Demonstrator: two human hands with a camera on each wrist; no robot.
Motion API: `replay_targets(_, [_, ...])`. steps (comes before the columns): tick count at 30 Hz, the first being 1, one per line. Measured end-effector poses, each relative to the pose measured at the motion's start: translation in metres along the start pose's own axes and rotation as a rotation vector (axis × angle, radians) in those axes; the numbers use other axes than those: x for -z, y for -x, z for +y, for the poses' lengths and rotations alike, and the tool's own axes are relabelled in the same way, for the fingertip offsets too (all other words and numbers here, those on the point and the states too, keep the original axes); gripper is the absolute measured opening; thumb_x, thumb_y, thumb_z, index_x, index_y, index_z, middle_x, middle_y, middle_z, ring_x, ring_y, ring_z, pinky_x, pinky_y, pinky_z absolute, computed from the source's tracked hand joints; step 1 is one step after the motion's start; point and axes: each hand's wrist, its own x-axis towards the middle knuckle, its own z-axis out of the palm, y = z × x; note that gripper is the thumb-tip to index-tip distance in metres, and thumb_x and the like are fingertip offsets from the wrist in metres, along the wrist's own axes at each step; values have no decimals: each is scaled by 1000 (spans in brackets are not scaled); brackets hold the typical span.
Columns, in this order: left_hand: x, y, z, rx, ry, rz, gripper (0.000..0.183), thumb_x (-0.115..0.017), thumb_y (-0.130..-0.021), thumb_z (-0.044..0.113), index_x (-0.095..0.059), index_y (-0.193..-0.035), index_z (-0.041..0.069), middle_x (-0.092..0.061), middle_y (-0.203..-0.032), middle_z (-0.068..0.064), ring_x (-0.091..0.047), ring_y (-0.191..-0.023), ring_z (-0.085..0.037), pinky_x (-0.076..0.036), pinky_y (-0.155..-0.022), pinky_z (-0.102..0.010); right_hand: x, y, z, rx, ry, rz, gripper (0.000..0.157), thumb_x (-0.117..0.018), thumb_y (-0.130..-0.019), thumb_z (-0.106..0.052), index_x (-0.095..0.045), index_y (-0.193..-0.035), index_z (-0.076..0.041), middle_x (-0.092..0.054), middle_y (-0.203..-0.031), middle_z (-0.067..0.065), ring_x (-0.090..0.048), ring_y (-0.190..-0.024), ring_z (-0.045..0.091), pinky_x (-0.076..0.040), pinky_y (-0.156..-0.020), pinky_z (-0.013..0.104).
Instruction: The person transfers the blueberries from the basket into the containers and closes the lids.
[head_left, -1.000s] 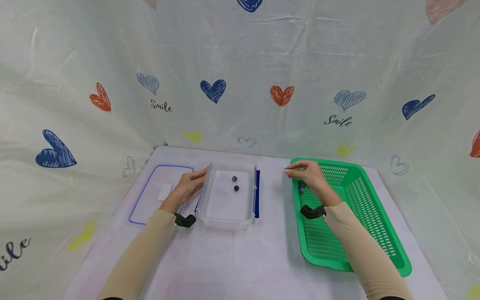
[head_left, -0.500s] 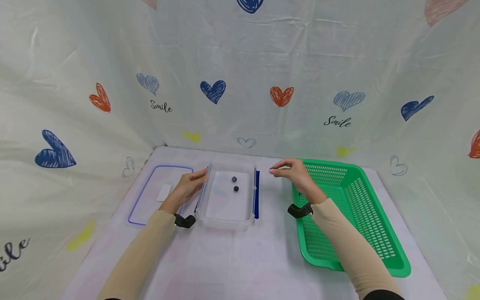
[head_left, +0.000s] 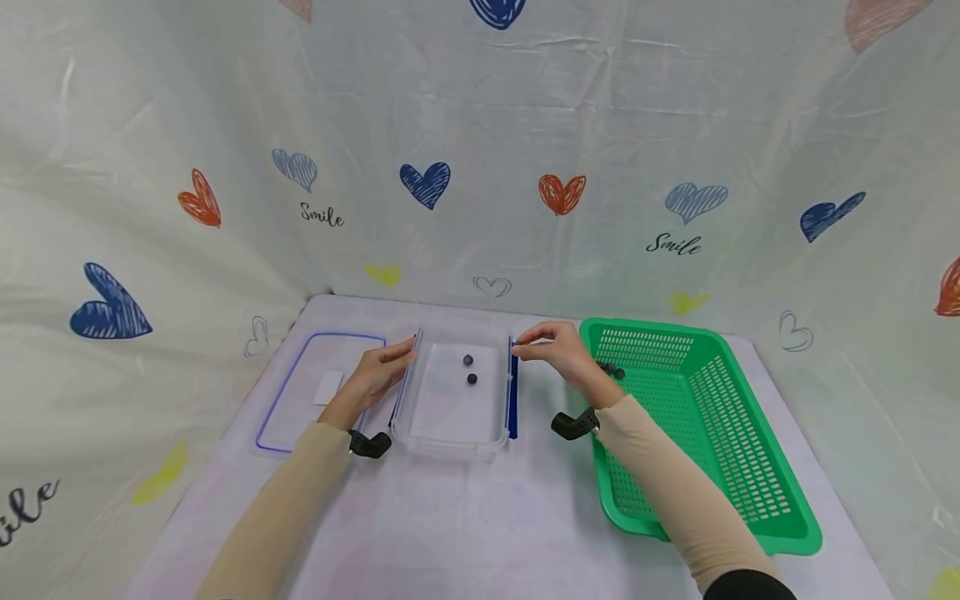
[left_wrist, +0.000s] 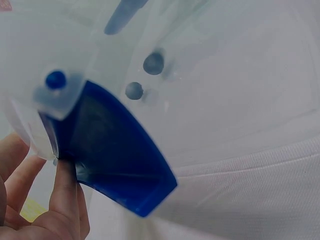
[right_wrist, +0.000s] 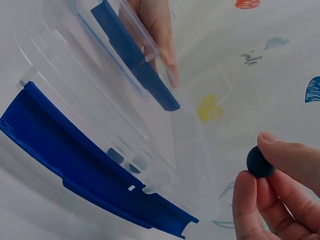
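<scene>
Right wrist view is showing what the head view is hiding: the right hand [head_left: 555,348] is pinching a dark ball [right_wrist: 260,162] between thumb and fingertips, just beside the right wall of the clear box [head_left: 442,417]. Left hand [head_left: 369,375] is touching the box's opposite side; whether it is pinching the wall, cannot tell. Left wrist view is giving the left blue flap [left_wrist: 115,150], hanging open. Two balls [head_left: 472,378] are lying inside. Lid [head_left: 292,408] is lying left on the worktop [head_left: 420,517]. Right sleeve [head_left: 675,475] is crossing the green basket [head_left: 795,492], partly blocking it; more balls [head_left: 618,373] are showing there.
</scene>
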Motion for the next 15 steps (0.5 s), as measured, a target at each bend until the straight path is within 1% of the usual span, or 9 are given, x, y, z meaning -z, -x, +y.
replay_targets(7, [0,0,0,-3,18,-1,55,-61,-101,18,-39,-151,6,-29,-160,-10,-28,-146,-23,-29,-116,-36,-13,-2,-1,-2,-16,-28,21,-81,-84,-7,-72,-101,3,-68,-103,10,-64,-96,24,-52,-94,42])
replay_targets(11, [0,-1,0,-3,20,3,55,-61,-101,17,-39,-151,7,-29,-160,-10,-28,-146,-22,-29,-117,-36,-22,-6,-2,-1,-21,-53,23,-81,-84,-7,-72,-101,5,-68,-100,10,-63,-92,24,-52,-92,41])
replay_targets(15, [-1,-1,1,-5,27,5,54,-61,-101,16,-40,-150,6,-30,-159,-10,-29,-145,-22,-29,-117,-36,-31,-9,-1,5,-20,-59,21,-81,-82,-5,-73,-98,5,-68,-92,7,-64,-86,22,-53,-85,35])
